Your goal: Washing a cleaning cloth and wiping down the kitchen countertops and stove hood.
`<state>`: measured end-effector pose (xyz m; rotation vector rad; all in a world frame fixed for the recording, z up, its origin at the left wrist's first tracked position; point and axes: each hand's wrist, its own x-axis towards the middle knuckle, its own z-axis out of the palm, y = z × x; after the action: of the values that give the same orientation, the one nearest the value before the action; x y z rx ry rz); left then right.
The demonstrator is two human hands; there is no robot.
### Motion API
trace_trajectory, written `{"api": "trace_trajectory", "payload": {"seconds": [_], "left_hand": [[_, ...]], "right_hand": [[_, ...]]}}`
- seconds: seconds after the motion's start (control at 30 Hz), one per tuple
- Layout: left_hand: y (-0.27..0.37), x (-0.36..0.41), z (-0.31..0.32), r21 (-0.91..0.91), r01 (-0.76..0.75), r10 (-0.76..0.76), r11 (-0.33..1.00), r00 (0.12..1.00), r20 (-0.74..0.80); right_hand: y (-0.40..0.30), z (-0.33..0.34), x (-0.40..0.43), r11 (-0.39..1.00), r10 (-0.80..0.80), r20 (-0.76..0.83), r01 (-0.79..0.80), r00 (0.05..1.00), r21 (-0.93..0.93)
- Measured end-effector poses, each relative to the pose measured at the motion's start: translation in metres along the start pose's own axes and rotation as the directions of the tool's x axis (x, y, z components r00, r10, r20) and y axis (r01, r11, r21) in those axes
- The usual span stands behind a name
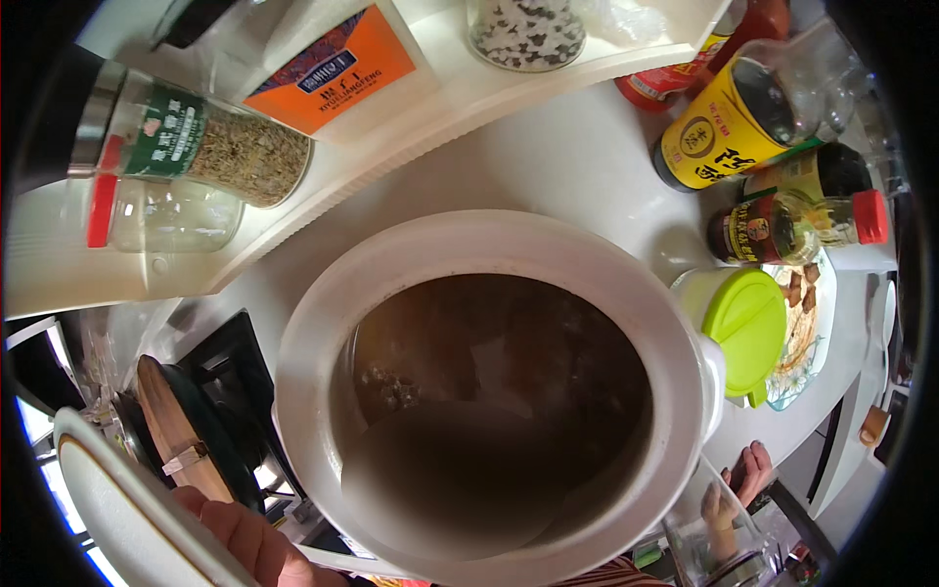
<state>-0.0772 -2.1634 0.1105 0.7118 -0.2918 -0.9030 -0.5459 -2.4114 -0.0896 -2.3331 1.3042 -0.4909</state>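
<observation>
A white pot (484, 238) with a wide rim stands before me. It holds dark brown liquid (543, 352) with a few bubbles at the left side; a blurred patch covers the lower part. At the lower left my left hand (253, 536) grips a white lid (121, 506) with a brown line near its rim, tilted up beside the pot. My right hand (752, 469) is at the lower right, by a clear panel or container (689, 499). Part of that hand shows through or in the clear surface, and its hold cannot be made out.
A lime-green lidded container (744, 330) stands close to the pot's right handle, before a patterned plate (799, 352) with brown food pieces. Sauce bottles (708, 143) line the back right. A white shelf (433, 88) with spice jars (253, 158) spans the back left. A wooden-faced round item (172, 411) leans left.
</observation>
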Motion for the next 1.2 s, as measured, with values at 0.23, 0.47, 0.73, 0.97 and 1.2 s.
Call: {"api": "trace_trajectory", "payload": {"seconds": [0.23, 0.47, 0.73, 0.97, 1.2], "left_hand": [[-0.004, -0.045, 0.016, 0.143, -0.135, 0.167, 0.981, 0.956, -0.241], [-0.143, -0.051, 0.094, 0.33, -0.25, 0.374, 0.91, 0.837, -0.4], [-0.067, 0.03, 0.071, 0.709, -0.181, 0.354, 0.681, 0.929, -0.103], [-0.092, 0.057, 0.099, 0.947, -0.045, 0.262, 0.317, 0.964, -0.042], [-0.112, 0.072, 0.101, 0.997, -0.076, 0.284, -0.003, 0.956, 0.073]], "right_hand": [[-0.01, -0.006, 0.011, 0.991, -0.065, -0.044, 0.06, 0.997, -0.124], [-0.023, -0.01, 0.021, 0.985, -0.158, -0.107, 0.149, 0.982, -0.092], [-0.03, -0.019, 0.021, 0.99, -0.136, -0.211, 0.138, 0.968, -0.007], [-0.028, -0.024, 0.018, 0.992, -0.112, -0.257, 0.124, 0.96, 0.029], [-0.025, -0.025, 0.016, 0.992, -0.093, -0.282, 0.113, 0.955, 0.053]]}}
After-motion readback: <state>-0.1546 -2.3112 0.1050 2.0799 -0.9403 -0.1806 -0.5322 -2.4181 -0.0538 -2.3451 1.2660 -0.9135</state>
